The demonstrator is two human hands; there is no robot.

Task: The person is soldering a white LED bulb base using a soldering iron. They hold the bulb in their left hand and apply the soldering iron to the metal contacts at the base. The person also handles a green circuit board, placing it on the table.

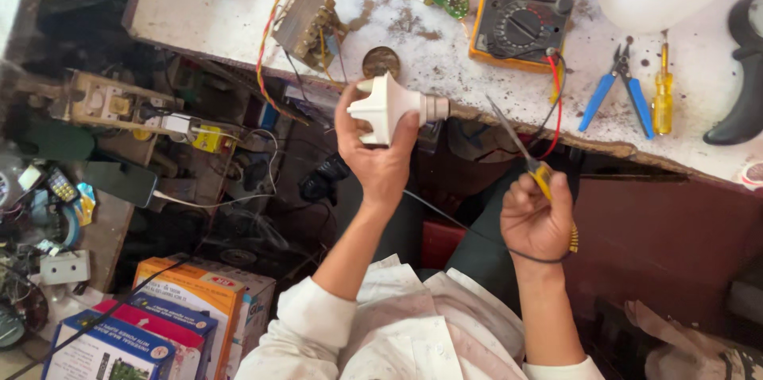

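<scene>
While cardboard boxes (191, 300) sit shut at lower left, their contents hidden, the left hand (380, 159) is closed around a white lamp housing (391, 106), held up just before the bench (445, 54) edge. Its long axis runs sideways, the wide flared end to the left, the narrow ribbed neck to the right. The right hand (536, 217), apart from the left, grips a yellow-handled probe (524, 156), its thin tip slanting up-left toward the neck. A multimeter (520, 10) lies on the bench.
</scene>
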